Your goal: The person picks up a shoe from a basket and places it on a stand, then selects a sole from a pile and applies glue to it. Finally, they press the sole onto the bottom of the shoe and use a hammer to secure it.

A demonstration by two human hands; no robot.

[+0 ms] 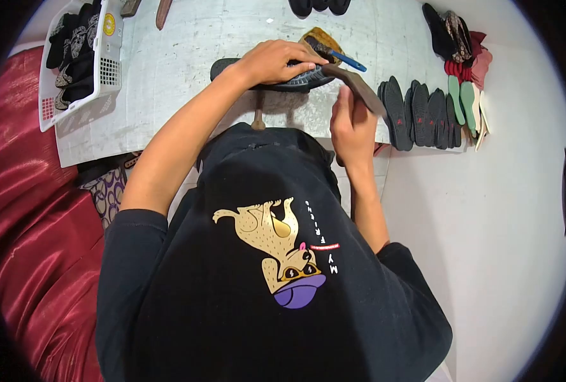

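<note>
My left hand [273, 60] presses down on a black shoe sole [295, 79] that rests on a post [258, 116] at the table's near edge. My right hand [351, 124] grips a flat brown tool [362, 89] whose upper end touches the right end of the sole. Just behind the sole sits a glue pot [324, 41] with a blue-handled brush [346, 60] lying across it.
A white basket [107, 67] of dark shoe uppers stands at the table's left. A row of black soles [416, 114] and a few green ones [464, 102] stands on edge at the right. Red cloth [28, 210] lies at my left. The grey table [187, 44] spreads ahead.
</note>
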